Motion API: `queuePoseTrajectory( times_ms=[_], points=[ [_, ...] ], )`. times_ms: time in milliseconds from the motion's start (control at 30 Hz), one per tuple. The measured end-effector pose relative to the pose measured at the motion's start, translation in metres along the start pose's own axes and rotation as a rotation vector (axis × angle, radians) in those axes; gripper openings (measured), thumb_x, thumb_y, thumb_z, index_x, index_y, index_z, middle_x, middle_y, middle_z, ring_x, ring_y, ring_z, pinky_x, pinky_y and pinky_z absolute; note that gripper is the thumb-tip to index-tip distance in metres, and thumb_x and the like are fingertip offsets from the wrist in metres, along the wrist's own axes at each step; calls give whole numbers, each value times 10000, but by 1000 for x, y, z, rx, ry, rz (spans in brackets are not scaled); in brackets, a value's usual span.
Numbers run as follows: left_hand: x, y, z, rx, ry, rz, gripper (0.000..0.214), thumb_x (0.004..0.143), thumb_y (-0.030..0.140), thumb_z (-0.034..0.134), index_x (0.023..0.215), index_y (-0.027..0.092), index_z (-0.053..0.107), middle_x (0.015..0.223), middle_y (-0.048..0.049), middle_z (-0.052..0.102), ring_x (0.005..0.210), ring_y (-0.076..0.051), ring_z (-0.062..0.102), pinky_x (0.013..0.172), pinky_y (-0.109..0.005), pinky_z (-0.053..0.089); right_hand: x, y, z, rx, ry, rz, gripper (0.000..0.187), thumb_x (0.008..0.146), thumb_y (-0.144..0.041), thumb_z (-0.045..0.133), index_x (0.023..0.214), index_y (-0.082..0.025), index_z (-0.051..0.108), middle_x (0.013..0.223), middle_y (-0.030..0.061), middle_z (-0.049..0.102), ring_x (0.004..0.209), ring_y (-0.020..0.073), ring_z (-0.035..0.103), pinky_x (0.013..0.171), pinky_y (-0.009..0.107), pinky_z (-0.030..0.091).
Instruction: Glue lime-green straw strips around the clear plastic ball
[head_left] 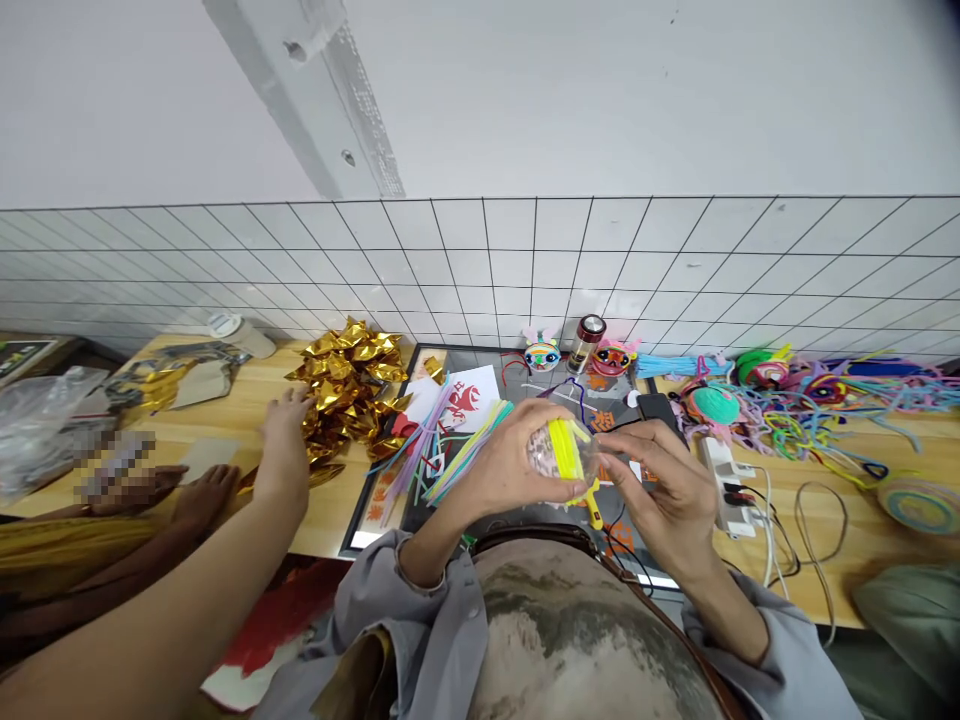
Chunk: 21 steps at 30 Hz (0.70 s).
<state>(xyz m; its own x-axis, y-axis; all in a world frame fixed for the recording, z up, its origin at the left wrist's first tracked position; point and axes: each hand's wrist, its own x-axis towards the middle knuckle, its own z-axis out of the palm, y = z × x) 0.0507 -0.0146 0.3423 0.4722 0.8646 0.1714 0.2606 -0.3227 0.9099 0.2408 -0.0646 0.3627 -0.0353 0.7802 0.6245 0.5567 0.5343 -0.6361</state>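
In front of my body, my left hand [517, 455] is wrapped around a rounded craft piece [564, 450] with bright yellow strips across a patterned and clear plastic surface. The fingertips of my right hand [660, 480] pinch together at the clear right end of that piece. Whether they also hold a small separate bit cannot be made out. Just below the piece, part of a yellow-handled tool [594, 508], which looks like a glue gun, shows near a black cord. Pastel pipe cleaners [469, 455] lie to the left of my left hand.
Gold foil pieces [349, 375] are piled at left, where another person's arm [281, 470] reaches in. Finished animal-face crafts [541, 352] and a thermos [587, 342] stand by the tiled wall. A power strip [726, 485] with cables and colourful pipe-cleaner crafts [712, 403] lie at right.
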Motion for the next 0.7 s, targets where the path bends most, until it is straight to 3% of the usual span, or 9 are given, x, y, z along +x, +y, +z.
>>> queuePoseTrajectory(
  times_ms=[367, 700],
  points=[
    [-3, -3, 0, 16, -5, 9, 696, 607, 330, 911, 1235, 232, 628, 1281, -113, 610, 1241, -307, 593, 1107, -460, 473, 0, 4, 8, 12, -32, 25, 142, 956, -216, 627, 950, -234, 768, 826, 46, 707, 745, 169, 664, 669, 300, 570],
    [-3, -3, 0, -47, -6, 25, 637, 650, 370, 884, 1219, 232, 635, 1256, -103, 620, 1194, -294, 603, 1081, -447, 478, -3, 6, 8, 87, -65, 66, 115, 949, -200, 635, 956, -227, 746, 843, 34, 703, 755, 164, 659, 671, 292, 556]
  ],
)
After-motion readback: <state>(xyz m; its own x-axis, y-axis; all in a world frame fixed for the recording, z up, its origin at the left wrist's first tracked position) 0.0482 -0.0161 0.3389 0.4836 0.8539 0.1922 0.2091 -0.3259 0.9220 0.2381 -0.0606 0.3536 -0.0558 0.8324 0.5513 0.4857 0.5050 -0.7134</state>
